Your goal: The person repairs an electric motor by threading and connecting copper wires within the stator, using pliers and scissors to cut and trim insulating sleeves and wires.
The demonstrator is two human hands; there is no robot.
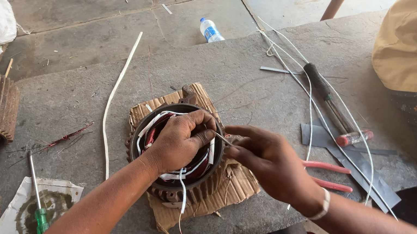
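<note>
1. The round ribbed motor stator with copper windings (pixel 177 151) sits on a torn sheet of brown cardboard (pixel 231 184) on the grey stone table (pixel 258 80).
2. Both hands meet over the stator: left hand (pixel 178 141) on its ring, right hand (pixel 268 161) just beside, perhaps pinching a thin wire.
3. Red-handled pliers (pixel 329 176) lie right of the cardboard; the green-handled screwdriver (pixel 39 202) lies left, nearer the viewer.
4. The clear plastic bottle (pixel 210 30) lies behind, on the floor.

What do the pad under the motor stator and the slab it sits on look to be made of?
Pad: brown corrugated cardboard, matte, with fluted torn edges showing. Slab: rough grey stone or concrete, dull and scratched; which one cannot be told. Stator: ribbed dark metal, seemingly rusty.
</note>
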